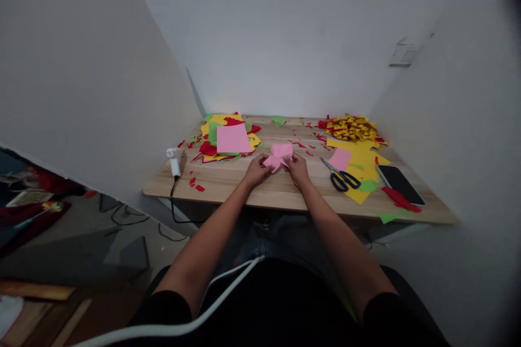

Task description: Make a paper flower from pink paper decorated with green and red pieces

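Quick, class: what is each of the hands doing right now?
Left hand: closed on the folded pink paper.
Right hand: closed on the same pink paper.

Pretty cramped little nook: a light wooden desk [285, 190] is squeezed between a plain white partition [81, 92] off to the left of the hands and a white wall [468, 135] on the right, with another white wall [285, 38] straight ahead past them. There's a wall switch plate [402, 54] up high on the right. Soft light brightens the far corner. Down left, a grey floor [81, 249] with black cables [134, 217] trailing across it.
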Available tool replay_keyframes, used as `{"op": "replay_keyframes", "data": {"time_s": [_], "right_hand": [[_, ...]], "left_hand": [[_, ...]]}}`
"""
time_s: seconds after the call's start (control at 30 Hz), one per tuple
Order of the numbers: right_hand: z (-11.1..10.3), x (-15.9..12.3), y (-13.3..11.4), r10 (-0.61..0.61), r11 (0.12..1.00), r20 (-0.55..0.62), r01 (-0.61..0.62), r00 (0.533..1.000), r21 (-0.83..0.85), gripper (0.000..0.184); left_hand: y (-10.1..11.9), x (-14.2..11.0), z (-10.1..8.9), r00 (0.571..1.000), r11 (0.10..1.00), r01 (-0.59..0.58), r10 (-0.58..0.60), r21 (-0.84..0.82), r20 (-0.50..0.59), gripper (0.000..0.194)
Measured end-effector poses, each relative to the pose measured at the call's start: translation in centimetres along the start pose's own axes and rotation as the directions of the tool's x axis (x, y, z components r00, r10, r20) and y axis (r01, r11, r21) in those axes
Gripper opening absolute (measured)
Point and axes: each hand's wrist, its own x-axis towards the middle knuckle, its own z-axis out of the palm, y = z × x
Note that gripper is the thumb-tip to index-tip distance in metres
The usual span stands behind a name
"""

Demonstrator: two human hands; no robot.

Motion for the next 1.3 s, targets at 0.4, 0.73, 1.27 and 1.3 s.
{"op": "replay_keyframes", "data": {"time_s": [0.4,0.73,1.27,1.3], "right_hand": [[0.6,-0.8,-0.6,-0.043,0.999,0.192,0.045,0.980,-0.010,0.047],[0.3,-1.3,-0.6,-0.223,0.924,0.082,0.238,0.971,-0.300,0.035],[-0.5,-0.5,-0.7,-0.117,0.982,-0.032,0.111,0.993,-0.152,0.048],[-0.7,-0.4,-0.8,-0.096,0.987,-0.014,0.093,0.995,-0.135,0.047]], "left_hand": [[-0.7,0.2,-0.4,0.991,0.998,-0.059,0.061,0.022,-0.117,0.057],[-0.1,0.3,-0.6,0.973,0.976,-0.135,0.163,0.169,-0.162,0.017],[-0.5,0.2,-0.7,0.986,0.956,-0.141,0.161,0.259,-0.054,0.017],[-0.5,0.2,-0.7,0.987,0.950,-0.144,0.157,0.278,-0.024,0.016]]}}
